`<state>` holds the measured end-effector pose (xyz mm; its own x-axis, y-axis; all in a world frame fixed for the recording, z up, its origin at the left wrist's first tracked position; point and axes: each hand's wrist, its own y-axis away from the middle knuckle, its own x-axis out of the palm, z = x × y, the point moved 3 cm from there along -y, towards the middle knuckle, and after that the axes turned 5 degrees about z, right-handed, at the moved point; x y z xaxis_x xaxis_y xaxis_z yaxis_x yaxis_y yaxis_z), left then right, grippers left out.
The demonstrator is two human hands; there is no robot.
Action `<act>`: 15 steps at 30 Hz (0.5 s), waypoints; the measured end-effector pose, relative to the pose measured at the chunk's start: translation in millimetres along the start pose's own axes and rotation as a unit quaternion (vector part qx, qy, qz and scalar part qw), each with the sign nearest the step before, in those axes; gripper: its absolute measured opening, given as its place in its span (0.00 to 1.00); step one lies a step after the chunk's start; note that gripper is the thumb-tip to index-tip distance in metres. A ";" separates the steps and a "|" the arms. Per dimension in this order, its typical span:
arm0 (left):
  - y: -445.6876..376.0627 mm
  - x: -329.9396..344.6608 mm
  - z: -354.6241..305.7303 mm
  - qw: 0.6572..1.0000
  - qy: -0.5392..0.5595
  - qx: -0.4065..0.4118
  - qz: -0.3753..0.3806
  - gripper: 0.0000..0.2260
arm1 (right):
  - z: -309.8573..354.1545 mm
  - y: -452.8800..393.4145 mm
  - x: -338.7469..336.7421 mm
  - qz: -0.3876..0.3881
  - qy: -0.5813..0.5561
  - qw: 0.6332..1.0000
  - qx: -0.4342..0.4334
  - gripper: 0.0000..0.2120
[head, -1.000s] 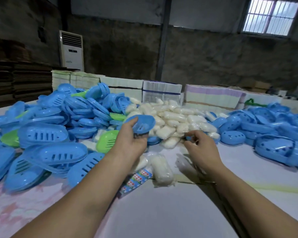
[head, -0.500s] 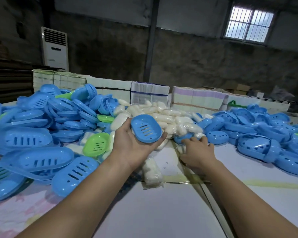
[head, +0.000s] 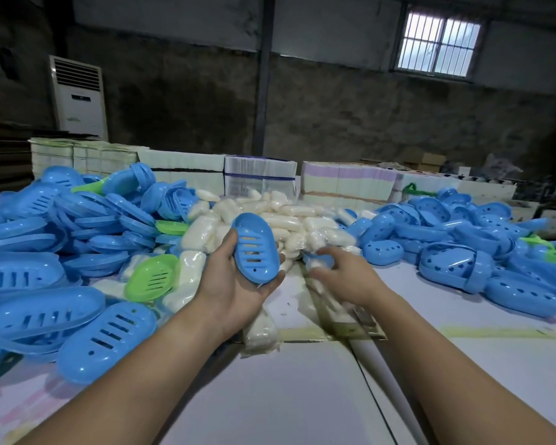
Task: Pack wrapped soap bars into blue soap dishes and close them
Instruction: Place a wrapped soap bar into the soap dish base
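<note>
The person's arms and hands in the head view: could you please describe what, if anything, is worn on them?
Nothing is worn. The left hand and right hand are bare, without gloves, rings or a watch showing. Both forearms are uncovered right to the picture's bottom edge, so no sleeves appear.

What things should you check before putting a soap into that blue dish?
1. Dish held firmly: ok. The left hand cradles the blue dish from below.
2. Dish facing up and empty: ok. Its slotted inside shows, with nothing in it.
3. Soap in the other hand: cannot tell. The right hand is blurred, at the edge of the soap pile.
4. More soap within reach: ok. The pile lies just past both hands.
5. Lid ready for closing: cannot tell. Blue dish parts lie to the right, but none is in hand.
</note>
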<state>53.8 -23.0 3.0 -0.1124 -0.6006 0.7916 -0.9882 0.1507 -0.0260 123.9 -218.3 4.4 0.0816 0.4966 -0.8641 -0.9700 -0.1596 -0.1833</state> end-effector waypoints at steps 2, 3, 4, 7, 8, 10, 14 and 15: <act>0.3 -1.0 3.8 1.000 -0.021 -0.012 0.011 0.24 | 7.8 4.9 -8.1 -0.039 -0.182 0.982 -0.021 0.15; 0.5 -0.9 5.6 0.999 -0.034 -0.016 0.017 0.24 | 13.0 8.0 -11.1 -0.053 -0.270 0.961 -0.025 0.11; 1.0 -0.4 7.2 0.999 -0.048 -0.016 0.019 0.23 | 18.2 10.7 -13.7 -0.069 -0.337 0.938 -0.028 0.08; 1.1 2.7 11.8 0.995 -0.097 0.010 0.025 0.16 | 33.5 17.2 -17.4 -0.116 -0.423 0.898 -0.044 0.13; 2.0 5.0 13.9 0.994 -0.109 0.015 0.030 0.14 | 38.9 19.6 -17.7 -0.129 -0.432 0.891 -0.054 0.14; 3.3 9.4 19.8 0.992 -0.122 0.006 0.040 0.12 | 50.3 26.3 -14.7 -0.149 -0.425 0.889 -0.082 0.11; 4.1 15.8 29.4 0.990 -0.116 -0.004 0.083 0.14 | 70.5 40.4 5.0 -0.136 -0.389 0.904 -0.112 0.12; 4.6 17.0 30.1 0.990 -0.104 -0.004 0.096 0.14 | 73.9 43.3 8.5 -0.137 -0.378 0.909 -0.111 0.13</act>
<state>44.3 -56.2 -2.0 -0.3168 -0.7091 0.6300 -0.9462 0.2821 -0.1583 65.7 -157.9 23.8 0.0501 0.9746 -0.2182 -0.8600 -0.0690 -0.5055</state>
